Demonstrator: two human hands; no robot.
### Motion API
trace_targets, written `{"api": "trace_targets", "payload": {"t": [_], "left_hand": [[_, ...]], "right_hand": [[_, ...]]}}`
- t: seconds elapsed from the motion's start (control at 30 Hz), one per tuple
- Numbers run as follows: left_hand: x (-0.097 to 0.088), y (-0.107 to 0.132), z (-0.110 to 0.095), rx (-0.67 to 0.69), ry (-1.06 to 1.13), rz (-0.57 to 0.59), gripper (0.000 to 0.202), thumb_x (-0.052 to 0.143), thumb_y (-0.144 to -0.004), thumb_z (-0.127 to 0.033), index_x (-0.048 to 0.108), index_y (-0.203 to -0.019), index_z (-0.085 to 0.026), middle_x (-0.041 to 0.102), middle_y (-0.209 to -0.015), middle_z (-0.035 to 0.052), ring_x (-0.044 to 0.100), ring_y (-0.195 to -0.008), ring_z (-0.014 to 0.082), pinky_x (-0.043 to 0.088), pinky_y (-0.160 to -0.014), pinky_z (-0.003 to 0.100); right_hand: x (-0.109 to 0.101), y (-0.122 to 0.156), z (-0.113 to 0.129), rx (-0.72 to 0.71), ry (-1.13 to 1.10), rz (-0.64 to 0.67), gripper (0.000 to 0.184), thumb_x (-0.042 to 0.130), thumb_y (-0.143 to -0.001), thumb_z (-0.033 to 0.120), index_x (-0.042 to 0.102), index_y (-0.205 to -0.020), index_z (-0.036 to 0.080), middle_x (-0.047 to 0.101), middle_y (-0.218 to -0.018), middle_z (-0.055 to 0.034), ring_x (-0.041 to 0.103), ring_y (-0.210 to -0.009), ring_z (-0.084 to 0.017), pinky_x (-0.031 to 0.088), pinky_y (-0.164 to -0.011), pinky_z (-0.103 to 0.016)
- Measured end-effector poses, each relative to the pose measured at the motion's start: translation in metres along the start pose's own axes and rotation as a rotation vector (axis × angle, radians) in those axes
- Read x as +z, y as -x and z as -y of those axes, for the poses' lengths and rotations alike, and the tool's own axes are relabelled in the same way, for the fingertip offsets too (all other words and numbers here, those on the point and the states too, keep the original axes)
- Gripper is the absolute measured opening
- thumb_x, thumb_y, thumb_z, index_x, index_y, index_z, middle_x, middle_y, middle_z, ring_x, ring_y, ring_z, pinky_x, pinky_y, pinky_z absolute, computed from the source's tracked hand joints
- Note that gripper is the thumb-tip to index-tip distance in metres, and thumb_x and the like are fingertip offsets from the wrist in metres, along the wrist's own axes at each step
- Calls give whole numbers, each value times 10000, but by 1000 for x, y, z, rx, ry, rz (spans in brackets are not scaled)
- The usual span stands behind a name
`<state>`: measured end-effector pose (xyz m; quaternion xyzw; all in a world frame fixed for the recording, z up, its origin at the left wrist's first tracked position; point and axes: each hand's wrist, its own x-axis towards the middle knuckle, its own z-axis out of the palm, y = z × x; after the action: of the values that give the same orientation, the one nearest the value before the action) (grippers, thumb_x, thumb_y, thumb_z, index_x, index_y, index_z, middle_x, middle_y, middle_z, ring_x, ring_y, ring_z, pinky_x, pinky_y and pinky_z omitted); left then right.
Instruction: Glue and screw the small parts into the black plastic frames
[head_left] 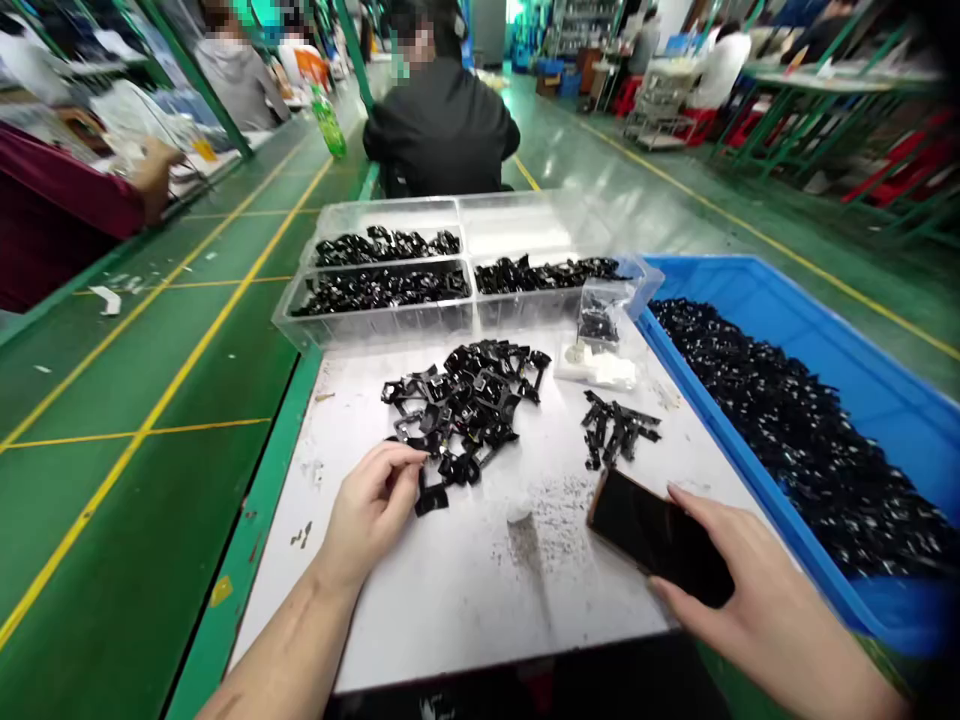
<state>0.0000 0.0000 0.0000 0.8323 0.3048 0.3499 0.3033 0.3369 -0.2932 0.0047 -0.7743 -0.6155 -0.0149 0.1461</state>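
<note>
My left hand rests on the white worktable with its fingers curled in a pinch on a small black plastic part at the near edge of a loose pile of black parts. My right hand grips a dark phone by its near end, holding it just above the table's right side. A smaller cluster of black parts lies just beyond the phone.
A clear divided tray with black parts stands at the table's far edge. A blue bin full of black parts lies to the right. A small plastic bag sits near the tray. A person in black sits ahead; green floor lies left.
</note>
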Motion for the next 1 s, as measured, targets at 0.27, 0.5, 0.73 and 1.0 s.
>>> {"api": "trace_targets", "payload": {"t": [0.27, 0.5, 0.73, 1.0], "left_hand": [[2, -2, 4, -2, 129, -11, 175, 541, -1066, -187, 713, -1075, -219, 736, -997, 40, 712, -905, 164, 571, -801, 273], [0, 3, 5, 20, 195, -10, 188, 516, -1072, -171, 698, -1093, -214, 722, -1026, 55, 703, -940, 172, 569, -851, 296], [3, 2, 1, 13, 223, -17, 197, 493, -1061, -165, 687, -1069, -200, 710, -985, 58, 682, -908, 175, 547, -824, 297], [2, 4, 4, -340, 147, -44, 204, 460, -1101, -338, 615, -1147, -213, 565, -718, -43, 546, -617, 155, 424, -610, 280]], "right_hand": [[-79, -168, 65, 1, -128, -145, 853, 786, -844, 607, 487, -1571, 277, 696, -1373, -139, 702, -1198, -391, 592, -1030, -584], [-67, -373, 154, 202, -244, -35, 842, 661, -928, 660, 495, -1539, 105, 687, -1316, -235, 663, -1246, -439, 562, -1034, -623], [4, -438, 162, 491, -208, 15, 865, 811, -814, 571, 509, -1461, 82, 589, -1438, -290, 552, -1365, -393, 475, -1129, -674], [-8, -379, 152, 240, -206, -100, 637, 667, -914, 712, 603, -1353, 255, 628, -1416, -189, 503, -1452, -502, 446, -1160, -753]]}}
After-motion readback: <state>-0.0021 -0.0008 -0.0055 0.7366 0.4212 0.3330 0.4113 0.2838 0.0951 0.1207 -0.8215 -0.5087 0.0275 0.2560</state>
